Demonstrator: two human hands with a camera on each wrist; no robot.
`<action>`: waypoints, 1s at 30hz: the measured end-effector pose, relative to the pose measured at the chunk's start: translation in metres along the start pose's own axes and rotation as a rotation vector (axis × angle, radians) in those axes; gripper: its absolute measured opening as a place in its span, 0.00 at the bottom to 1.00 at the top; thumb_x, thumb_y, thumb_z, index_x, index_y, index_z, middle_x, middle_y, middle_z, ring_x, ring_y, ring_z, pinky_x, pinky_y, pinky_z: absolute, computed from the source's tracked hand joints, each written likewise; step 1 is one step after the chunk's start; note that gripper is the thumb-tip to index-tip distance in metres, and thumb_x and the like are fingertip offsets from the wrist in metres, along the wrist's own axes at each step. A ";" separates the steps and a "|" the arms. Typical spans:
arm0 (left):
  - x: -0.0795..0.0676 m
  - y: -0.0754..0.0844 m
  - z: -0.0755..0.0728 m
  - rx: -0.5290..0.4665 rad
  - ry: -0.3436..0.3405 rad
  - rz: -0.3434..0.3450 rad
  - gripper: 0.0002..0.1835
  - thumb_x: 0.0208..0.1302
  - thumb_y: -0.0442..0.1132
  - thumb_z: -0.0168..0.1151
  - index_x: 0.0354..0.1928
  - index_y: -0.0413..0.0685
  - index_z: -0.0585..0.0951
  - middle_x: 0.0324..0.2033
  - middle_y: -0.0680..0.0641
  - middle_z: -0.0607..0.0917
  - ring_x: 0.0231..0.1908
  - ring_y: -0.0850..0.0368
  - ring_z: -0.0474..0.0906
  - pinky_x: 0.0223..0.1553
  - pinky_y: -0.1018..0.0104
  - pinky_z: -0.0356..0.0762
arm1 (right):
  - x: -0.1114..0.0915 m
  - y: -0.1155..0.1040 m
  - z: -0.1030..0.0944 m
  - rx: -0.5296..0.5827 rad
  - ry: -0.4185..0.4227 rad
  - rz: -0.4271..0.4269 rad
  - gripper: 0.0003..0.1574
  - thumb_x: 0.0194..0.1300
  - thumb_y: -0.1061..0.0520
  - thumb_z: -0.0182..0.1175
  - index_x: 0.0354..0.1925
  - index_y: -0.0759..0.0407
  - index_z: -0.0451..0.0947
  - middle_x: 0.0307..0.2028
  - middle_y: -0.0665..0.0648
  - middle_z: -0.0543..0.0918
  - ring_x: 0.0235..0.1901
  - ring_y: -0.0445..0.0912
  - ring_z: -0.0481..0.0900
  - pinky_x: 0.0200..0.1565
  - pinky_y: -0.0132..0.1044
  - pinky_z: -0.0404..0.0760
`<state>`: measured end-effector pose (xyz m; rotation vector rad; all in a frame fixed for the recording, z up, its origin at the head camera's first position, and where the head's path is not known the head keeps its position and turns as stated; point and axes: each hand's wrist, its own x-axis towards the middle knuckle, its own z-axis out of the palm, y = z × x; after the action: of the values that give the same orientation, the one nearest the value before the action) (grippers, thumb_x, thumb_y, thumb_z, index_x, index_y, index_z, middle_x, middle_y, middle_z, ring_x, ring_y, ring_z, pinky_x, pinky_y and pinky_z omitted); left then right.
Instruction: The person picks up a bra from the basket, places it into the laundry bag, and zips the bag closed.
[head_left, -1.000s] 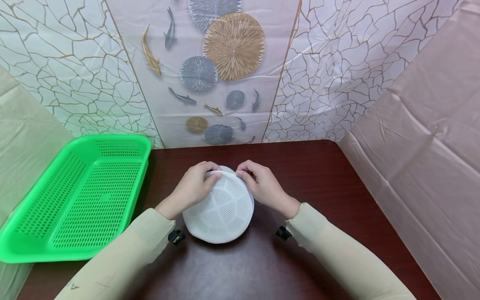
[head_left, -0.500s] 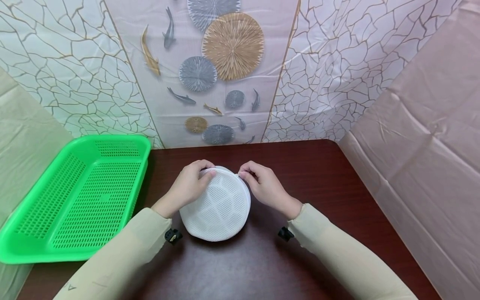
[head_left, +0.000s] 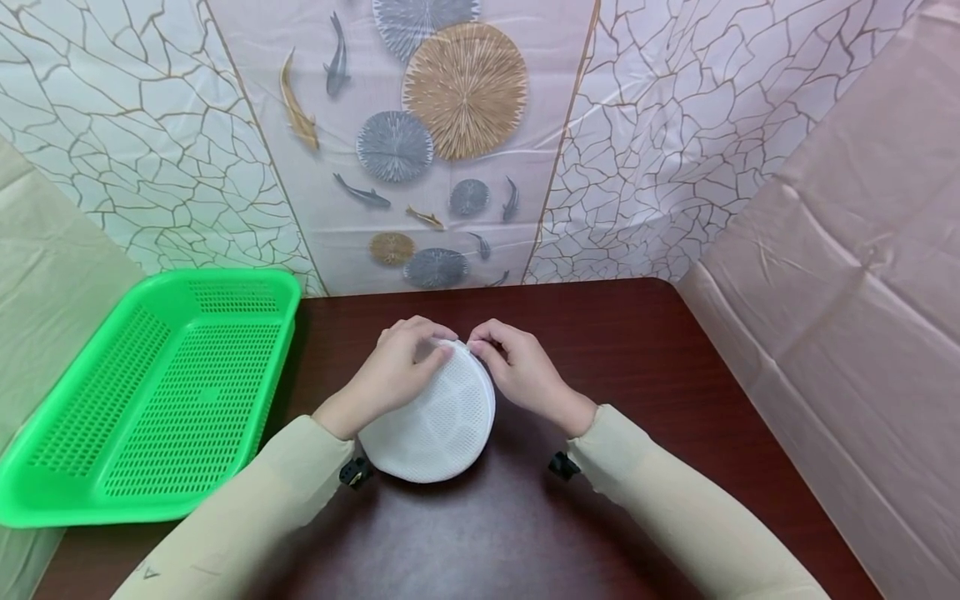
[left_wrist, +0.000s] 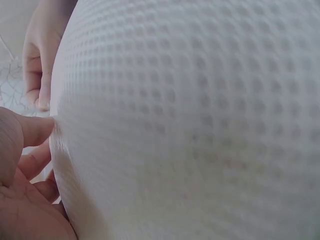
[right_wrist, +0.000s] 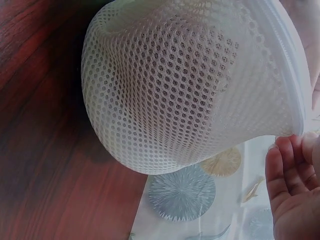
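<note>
A round white mesh laundry bag (head_left: 438, 421) stands on the table between the hands, its flat face tilted up. Along its rim runs a zipper (right_wrist: 282, 55), plain in the right wrist view. My left hand (head_left: 397, 371) pinches the bag's upper rim, thumb on the mesh face and fingers behind. Close beside it, my right hand (head_left: 525, 371) pinches the rim at the zipper, thumb against fingertips; whether it holds the pull tab is too small to tell. In the left wrist view the mesh (left_wrist: 190, 100) fills most of the picture.
A green plastic basket (head_left: 281, 367) with slotted sides stands on the left of the dark red-brown table (head_left: 622, 358). A patterned sheet (head_left: 465, 92) hangs behind the table, and a plain beige one (head_left: 840, 250) rises on the right.
My left hand first shifted left along with the bag, then moved right along the rim, closer to my right hand. The bag has turned a little. My right hand stays at the zipper.
</note>
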<state>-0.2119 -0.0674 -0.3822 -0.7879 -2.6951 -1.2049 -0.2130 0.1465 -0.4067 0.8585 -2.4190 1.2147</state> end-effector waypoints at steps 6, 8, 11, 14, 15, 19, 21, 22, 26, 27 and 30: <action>-0.001 -0.001 0.003 0.038 0.030 0.018 0.07 0.65 0.39 0.63 0.43 0.48 0.84 0.43 0.52 0.82 0.48 0.52 0.72 0.53 0.53 0.59 | 0.001 -0.002 0.002 -0.003 -0.013 0.000 0.02 0.69 0.60 0.58 0.38 0.54 0.78 0.34 0.46 0.80 0.33 0.39 0.75 0.36 0.35 0.75; -0.001 -0.002 0.003 0.039 0.035 0.018 0.07 0.64 0.38 0.64 0.42 0.48 0.84 0.43 0.51 0.82 0.47 0.52 0.72 0.52 0.52 0.59 | 0.000 -0.002 0.003 -0.007 -0.019 0.002 0.02 0.69 0.59 0.58 0.38 0.54 0.78 0.34 0.46 0.80 0.33 0.39 0.75 0.36 0.35 0.75; -0.001 -0.004 0.004 0.033 0.043 0.009 0.06 0.64 0.37 0.64 0.42 0.48 0.84 0.43 0.51 0.82 0.47 0.52 0.71 0.50 0.53 0.59 | -0.001 -0.003 0.003 -0.013 -0.026 0.002 0.03 0.70 0.58 0.58 0.38 0.55 0.78 0.34 0.47 0.80 0.33 0.39 0.75 0.36 0.35 0.75; -0.002 -0.004 0.003 0.029 0.043 -0.004 0.06 0.64 0.37 0.64 0.42 0.48 0.84 0.43 0.51 0.82 0.47 0.51 0.71 0.50 0.53 0.59 | -0.001 -0.003 0.003 -0.017 -0.031 0.000 0.04 0.70 0.57 0.57 0.38 0.56 0.78 0.34 0.47 0.80 0.33 0.39 0.75 0.36 0.35 0.75; -0.002 -0.004 0.003 0.032 0.043 -0.012 0.06 0.64 0.37 0.63 0.42 0.48 0.84 0.43 0.51 0.82 0.47 0.51 0.71 0.50 0.53 0.59 | -0.001 -0.003 0.003 -0.019 -0.032 -0.001 0.04 0.70 0.57 0.57 0.38 0.56 0.78 0.34 0.47 0.80 0.33 0.39 0.75 0.36 0.35 0.75; -0.001 -0.005 0.002 0.037 0.043 -0.051 0.06 0.65 0.37 0.62 0.42 0.49 0.84 0.44 0.50 0.81 0.48 0.51 0.70 0.52 0.53 0.59 | -0.002 -0.002 0.002 -0.021 -0.033 0.004 0.03 0.70 0.59 0.58 0.38 0.55 0.78 0.34 0.47 0.80 0.33 0.39 0.75 0.37 0.35 0.75; 0.000 -0.006 0.002 0.034 0.045 -0.071 0.06 0.65 0.38 0.62 0.42 0.49 0.83 0.45 0.50 0.81 0.48 0.51 0.70 0.52 0.53 0.59 | -0.002 -0.003 0.001 -0.021 -0.034 0.010 0.02 0.69 0.60 0.58 0.38 0.55 0.78 0.33 0.46 0.79 0.33 0.39 0.75 0.36 0.35 0.75; 0.000 -0.007 0.002 0.028 0.046 -0.076 0.05 0.65 0.37 0.62 0.42 0.49 0.83 0.45 0.50 0.81 0.48 0.51 0.70 0.53 0.53 0.59 | -0.003 -0.002 0.001 -0.019 -0.035 0.013 0.02 0.69 0.60 0.58 0.38 0.54 0.78 0.33 0.46 0.79 0.33 0.39 0.75 0.36 0.35 0.75; 0.000 -0.009 0.001 0.015 0.048 -0.083 0.05 0.66 0.37 0.62 0.42 0.49 0.83 0.45 0.49 0.81 0.47 0.50 0.70 0.53 0.52 0.59 | -0.003 -0.002 0.001 -0.018 -0.041 0.019 0.02 0.69 0.59 0.58 0.38 0.55 0.78 0.33 0.46 0.79 0.33 0.39 0.75 0.37 0.36 0.75; 0.000 -0.009 0.001 0.013 0.048 -0.084 0.05 0.66 0.37 0.62 0.42 0.49 0.83 0.45 0.49 0.81 0.47 0.50 0.70 0.53 0.52 0.59 | -0.003 -0.002 0.001 -0.017 -0.043 0.019 0.02 0.69 0.59 0.58 0.38 0.55 0.78 0.33 0.47 0.79 0.33 0.39 0.75 0.37 0.36 0.75; 0.000 -0.010 0.001 0.012 0.048 -0.087 0.05 0.66 0.38 0.62 0.42 0.49 0.83 0.45 0.50 0.81 0.48 0.51 0.70 0.54 0.52 0.59 | -0.003 -0.002 0.002 -0.017 -0.045 0.018 0.02 0.69 0.59 0.58 0.39 0.55 0.78 0.33 0.46 0.79 0.33 0.39 0.75 0.36 0.35 0.75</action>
<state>-0.2166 -0.0727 -0.3898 -0.6379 -2.7214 -1.2075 -0.2097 0.1454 -0.4079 0.8702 -2.4742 1.1914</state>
